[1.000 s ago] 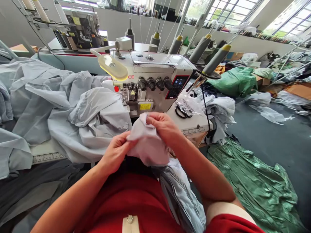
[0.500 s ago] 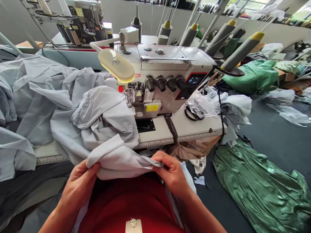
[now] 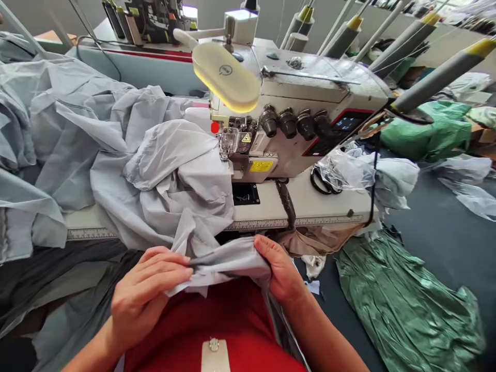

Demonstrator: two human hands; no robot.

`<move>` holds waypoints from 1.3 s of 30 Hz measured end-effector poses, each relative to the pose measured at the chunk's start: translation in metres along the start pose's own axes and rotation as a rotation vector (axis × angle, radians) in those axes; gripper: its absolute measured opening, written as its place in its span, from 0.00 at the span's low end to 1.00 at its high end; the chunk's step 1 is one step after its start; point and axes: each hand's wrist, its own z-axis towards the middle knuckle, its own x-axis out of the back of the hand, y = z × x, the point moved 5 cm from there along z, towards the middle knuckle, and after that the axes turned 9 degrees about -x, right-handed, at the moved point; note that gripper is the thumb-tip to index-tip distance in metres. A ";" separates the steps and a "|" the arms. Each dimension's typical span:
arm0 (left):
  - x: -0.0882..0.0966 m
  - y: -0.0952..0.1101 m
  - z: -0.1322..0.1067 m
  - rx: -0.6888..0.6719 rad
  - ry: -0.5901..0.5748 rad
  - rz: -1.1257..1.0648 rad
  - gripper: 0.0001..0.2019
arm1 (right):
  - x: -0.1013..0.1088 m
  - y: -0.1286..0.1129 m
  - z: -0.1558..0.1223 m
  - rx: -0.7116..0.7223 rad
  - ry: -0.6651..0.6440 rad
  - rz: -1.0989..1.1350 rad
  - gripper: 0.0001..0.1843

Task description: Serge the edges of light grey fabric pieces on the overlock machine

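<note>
A: Which way does the gray cloth (image 3: 232, 261) lie?

B: Its long side runs from left to right, in front of the person's red top (image 3: 209, 320). The right end sits a bit higher. A small flap near the left end pokes up and away, toward the white table (image 3: 318, 206).

A: What is it like?

B: Soft, thin and full of creases. It is bunched into a long band, and its bottom edge is uneven.

A: And where are the hands?

B: One at each end, with the cloth between them. The right hand (image 3: 282, 274) pinches the right end, thumb on top. The left hand (image 3: 145, 289) lays its fingers close together over the left end. Its thumb is hidden, so nobody can tell if it is pinching too.

A: What is around them?

B: Just past the cloth, a big crumpled pile (image 3: 174, 170) of gray fabric hangs over the table's front edge. Right beside the pile stands a hard, shiny sewing machine (image 3: 290, 93) with four round black knobs (image 3: 287, 122). Over to the right, a wrinkly green plastic sheet (image 3: 406, 294) lies on the dark floor (image 3: 430, 206).
</note>
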 end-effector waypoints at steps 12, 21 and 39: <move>-0.015 0.003 -0.002 0.150 -0.381 -0.533 0.16 | 0.015 -0.028 -0.024 0.525 0.151 -0.472 0.11; -0.004 -0.011 0.013 0.389 -0.350 -0.506 0.12 | -0.047 -0.034 -0.032 0.220 -0.776 -0.609 0.19; -0.006 -0.050 0.020 0.878 -0.198 -0.908 0.16 | -0.028 -0.109 -0.014 0.459 -0.404 -1.263 0.03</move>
